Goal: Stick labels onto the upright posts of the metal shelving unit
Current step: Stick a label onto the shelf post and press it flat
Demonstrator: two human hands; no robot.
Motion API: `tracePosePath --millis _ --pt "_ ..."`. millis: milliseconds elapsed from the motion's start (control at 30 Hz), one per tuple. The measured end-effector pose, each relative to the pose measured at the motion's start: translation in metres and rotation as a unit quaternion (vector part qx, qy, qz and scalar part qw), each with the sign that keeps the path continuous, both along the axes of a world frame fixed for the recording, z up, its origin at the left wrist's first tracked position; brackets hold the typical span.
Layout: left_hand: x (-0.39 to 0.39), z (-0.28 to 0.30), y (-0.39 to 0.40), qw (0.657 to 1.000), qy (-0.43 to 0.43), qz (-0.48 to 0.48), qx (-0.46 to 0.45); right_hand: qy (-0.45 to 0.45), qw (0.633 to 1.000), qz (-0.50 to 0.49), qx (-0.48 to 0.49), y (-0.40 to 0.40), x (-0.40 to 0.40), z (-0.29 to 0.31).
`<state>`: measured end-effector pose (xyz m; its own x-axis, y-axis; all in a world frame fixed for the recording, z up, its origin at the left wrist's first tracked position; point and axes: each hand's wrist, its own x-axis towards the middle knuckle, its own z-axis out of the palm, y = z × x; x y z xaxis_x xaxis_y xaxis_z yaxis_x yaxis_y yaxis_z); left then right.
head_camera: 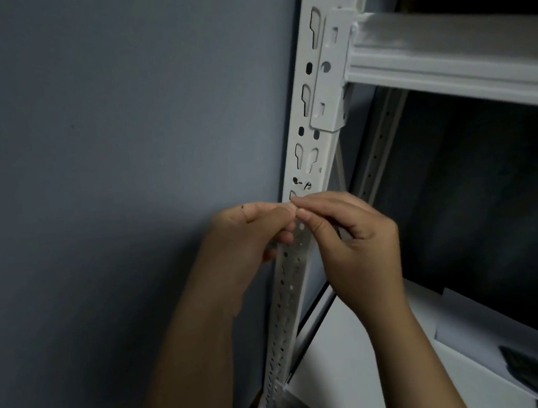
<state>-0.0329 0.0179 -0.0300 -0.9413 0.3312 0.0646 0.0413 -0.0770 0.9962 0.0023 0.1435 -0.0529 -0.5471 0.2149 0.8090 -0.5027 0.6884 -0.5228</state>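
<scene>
Grey-blue wall [88, 157] fills the left half of the view, and against it stands the white upright post [312, 138] of the metal shelving unit, punched with keyhole slots and round holes along its length. A horizontal beam [452, 58] hooks into the post through a bracket near the top and runs off to the right; below it the shelf bay is dark, with a lower white shelf [362, 361] carrying some pale sheets and a dark object at the right edge.

Both hands meet in front of the post at about mid height. The left hand [248, 236] comes in from the left with its fingers curled, thumb and forefinger brought together at the tips. The right hand [352, 238] mirrors it from the right, fingers bent and fingertips pressed against those of the left. Between the two sets of fingertips there seems to be a small pale label [294, 205], though it is mostly hidden and blurred. It sits right at the post's face, just below some dark handwritten marks [302, 183] on the metal.
</scene>
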Motion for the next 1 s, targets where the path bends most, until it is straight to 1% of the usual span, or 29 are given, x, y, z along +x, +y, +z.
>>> tracePosePath --millis 67,133,167,233,300,333,400,533,633,700,767,1000 --pt "0.0 -0.001 0.003 0.999 -0.008 -0.025 0.025 0.004 1.0 0.002 -0.021 0.003 0.003 0.003" --pt "0.002 -0.001 0.008 0.997 0.0 -0.059 0.048 -0.009 0.994 0.026 -0.102 0.005 0.005 0.004" --pt "0.002 -0.002 0.011 0.997 0.015 -0.058 0.052 -0.015 0.99 0.032 -0.139 0.004 0.004 0.004" --pt "-0.001 -0.006 0.018 0.997 0.063 -0.011 0.042 -0.024 0.978 0.023 -0.208 0.003 -0.001 0.001" --pt "-0.006 -0.013 0.027 0.991 0.113 0.066 0.022 -0.032 0.95 0.003 -0.31 0.004 -0.006 -0.004" --pt "-0.009 -0.016 0.031 0.983 0.146 0.111 0.005 -0.03 0.934 -0.008 -0.357 0.005 -0.008 -0.006" --pt "-0.013 -0.022 0.039 0.96 0.207 0.186 -0.033 -0.027 0.913 -0.029 -0.405 0.009 -0.013 -0.01" --pt "-0.02 -0.03 0.052 0.922 0.272 0.271 -0.053 -0.022 0.911 -0.035 -0.41 0.008 -0.024 -0.015" --pt "-0.027 -0.036 0.06 0.909 0.3 0.283 -0.066 -0.001 0.917 -0.014 -0.398 0.004 -0.03 -0.015" --pt "-0.031 -0.041 0.064 0.892 0.328 0.296 -0.09 0.014 0.92 0.012 -0.39 0.002 -0.034 -0.017" --pt "-0.033 -0.045 0.065 0.879 0.349 0.312 -0.089 0.02 0.923 0.021 -0.384 0.003 -0.036 -0.018" --pt "-0.038 -0.047 0.064 0.864 0.387 0.312 -0.072 0.021 0.927 0.024 -0.374 0.012 -0.041 -0.022"
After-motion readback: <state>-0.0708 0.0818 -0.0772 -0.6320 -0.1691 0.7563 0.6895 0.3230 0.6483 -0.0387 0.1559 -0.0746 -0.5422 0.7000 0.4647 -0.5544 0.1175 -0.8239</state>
